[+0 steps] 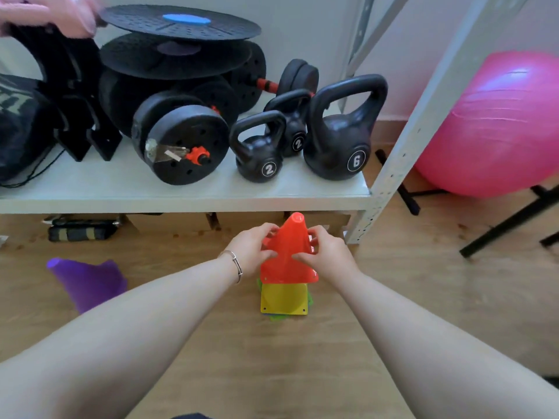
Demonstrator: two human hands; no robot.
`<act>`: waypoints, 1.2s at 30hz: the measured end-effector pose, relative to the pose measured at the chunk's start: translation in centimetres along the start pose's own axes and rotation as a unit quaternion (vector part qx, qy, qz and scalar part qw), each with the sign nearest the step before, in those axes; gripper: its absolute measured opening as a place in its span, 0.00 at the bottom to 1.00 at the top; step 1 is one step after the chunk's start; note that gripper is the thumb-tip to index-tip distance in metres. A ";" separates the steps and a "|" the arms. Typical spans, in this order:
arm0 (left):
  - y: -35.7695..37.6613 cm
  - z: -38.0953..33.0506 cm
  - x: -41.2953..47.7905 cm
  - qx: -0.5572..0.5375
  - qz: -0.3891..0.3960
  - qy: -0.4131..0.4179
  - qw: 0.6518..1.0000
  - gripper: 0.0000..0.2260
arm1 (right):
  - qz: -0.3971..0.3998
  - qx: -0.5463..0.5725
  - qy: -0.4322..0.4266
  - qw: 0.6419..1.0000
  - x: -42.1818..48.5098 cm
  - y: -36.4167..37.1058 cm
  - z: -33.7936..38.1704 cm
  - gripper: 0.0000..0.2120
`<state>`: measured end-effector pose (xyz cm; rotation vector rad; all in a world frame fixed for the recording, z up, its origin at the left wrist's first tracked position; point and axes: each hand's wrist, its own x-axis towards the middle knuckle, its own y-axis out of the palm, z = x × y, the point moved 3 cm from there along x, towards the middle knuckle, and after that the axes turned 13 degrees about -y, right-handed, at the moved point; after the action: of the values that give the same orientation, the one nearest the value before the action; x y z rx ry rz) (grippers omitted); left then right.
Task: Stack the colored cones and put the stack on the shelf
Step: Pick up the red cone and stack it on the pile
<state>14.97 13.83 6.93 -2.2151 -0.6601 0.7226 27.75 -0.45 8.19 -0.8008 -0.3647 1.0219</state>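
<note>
left hand (252, 247) + right hand (328, 255) pinch orange cone (287, 252) by its flanks | sits atop yellow cone (284, 300) on floor (408, 297), below shelf (181, 192) front edge | I judge: light, flexy plastic; hold low by base

Quick headcount. Cones: four for sure, with an orange-red cone (287, 252), a yellow cone (284, 300) and a green cone (310, 299) mid-frame, plus a purple cone (87, 282) at lower left. Maybe another under the yellow, can't tell. Kettlebells: three, the front kettlebell (260, 155) and rear kettlebell (295, 131) marked 2, and the big kettlebell (341, 146) marked 6. Two balance boards up top: top board (181, 24) and lower board (175, 58). Two dumbbells I can make out: front dumbbell (181, 140) and back dumbbell (298, 75). One pink ball (496, 122) at right. Hands: three, a left hand (252, 247), a right hand (328, 252) and a third hand (51, 13) in the upper-left corner.
</note>
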 end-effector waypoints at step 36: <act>12.6 9.9 3.5 0.018 0.078 -0.037 0.996 0.27 | 0.071 -0.014 0.031 0.997 0.0 11.4 -10.1 0.32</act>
<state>14.00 12.81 -9.37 -2.2333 -0.5106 0.8917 26.91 -1.54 -6.98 -0.8906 -0.2716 1.1240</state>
